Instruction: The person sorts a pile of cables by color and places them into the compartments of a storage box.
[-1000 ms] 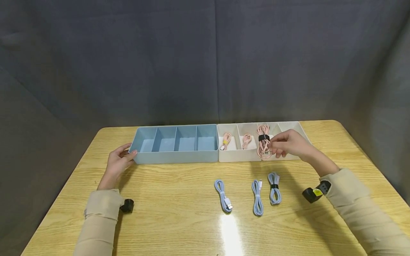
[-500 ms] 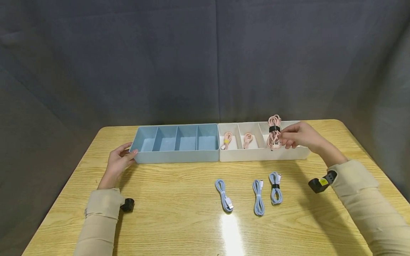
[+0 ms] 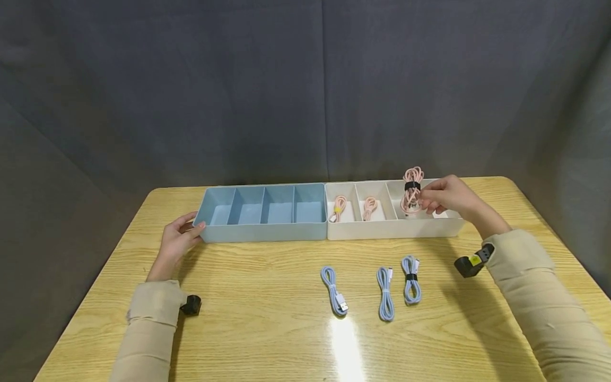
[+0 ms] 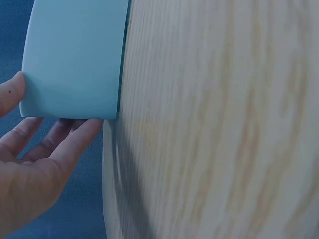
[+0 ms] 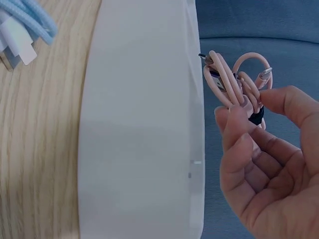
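Note:
My right hand (image 3: 446, 196) pinches a coiled pink charging cable (image 3: 412, 185) with a black strap, in the air over the right half of the white divided box (image 3: 382, 230). In the right wrist view, fingertips and thumb close on the pink cable (image 5: 232, 82) beyond the box's long wall (image 5: 142, 124). My left hand (image 3: 175, 243) grips the near left corner of the blue divided box (image 3: 262, 233). The left wrist view has the thumb on that box (image 4: 75, 59) near its rim, fingers against its end wall. Two smaller pink cables (image 3: 338, 208) lie in the white box's left compartments.
Three coiled blue cables lie on the wooden table: a left one (image 3: 334, 292), a middle one (image 3: 385, 294) and a black-strapped one (image 3: 411, 280). The boxes stand end to end near the table's back edge. A dark curtain (image 3: 238, 95) hangs behind.
My right hand has carried the strapped pink cable rightward and farther back, from around the white box's front wall to over its compartments. My left hand stays at the blue box's corner.

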Available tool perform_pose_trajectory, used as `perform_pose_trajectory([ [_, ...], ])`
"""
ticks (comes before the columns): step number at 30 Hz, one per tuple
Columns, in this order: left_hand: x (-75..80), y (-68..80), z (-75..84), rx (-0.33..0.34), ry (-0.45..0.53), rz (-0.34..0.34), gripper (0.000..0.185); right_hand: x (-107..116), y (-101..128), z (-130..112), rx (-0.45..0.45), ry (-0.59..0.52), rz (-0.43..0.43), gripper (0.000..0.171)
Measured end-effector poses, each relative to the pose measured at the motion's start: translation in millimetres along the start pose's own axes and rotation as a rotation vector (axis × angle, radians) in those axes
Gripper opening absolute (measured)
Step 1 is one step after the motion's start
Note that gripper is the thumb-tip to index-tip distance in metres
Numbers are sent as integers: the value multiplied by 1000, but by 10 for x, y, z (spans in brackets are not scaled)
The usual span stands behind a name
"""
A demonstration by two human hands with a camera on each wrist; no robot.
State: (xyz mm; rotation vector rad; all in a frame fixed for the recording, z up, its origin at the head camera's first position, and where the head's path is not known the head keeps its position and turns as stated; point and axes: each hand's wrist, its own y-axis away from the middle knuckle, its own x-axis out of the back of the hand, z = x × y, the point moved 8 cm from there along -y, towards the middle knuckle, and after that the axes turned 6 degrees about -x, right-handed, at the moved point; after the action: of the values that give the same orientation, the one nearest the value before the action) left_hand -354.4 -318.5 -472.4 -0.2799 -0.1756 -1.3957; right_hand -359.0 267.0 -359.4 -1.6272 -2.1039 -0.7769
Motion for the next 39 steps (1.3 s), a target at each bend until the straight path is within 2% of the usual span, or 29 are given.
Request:
perform_pose_trajectory([
  [12,9,41,-33,38,27,4,68,-53,-63,162,-61,-50,49,36],
  [16,23,43,7,29,3,19,67,-33,-50,136,-44,-79,51,39],
  [19,5,34,26,21,23,2,69,-16,-19,109,-40,-80,57,38],
  [24,3,49,2,41,31,-4,69,-58,25,85,-32,-91,63,40],
  [29,32,87,44,52,35,-5,65,-93,82,54,-6,-80,81,41],
  [39,25,38,-24,37,59,-2,71,-143,215,1,28,-92,78,40],
])
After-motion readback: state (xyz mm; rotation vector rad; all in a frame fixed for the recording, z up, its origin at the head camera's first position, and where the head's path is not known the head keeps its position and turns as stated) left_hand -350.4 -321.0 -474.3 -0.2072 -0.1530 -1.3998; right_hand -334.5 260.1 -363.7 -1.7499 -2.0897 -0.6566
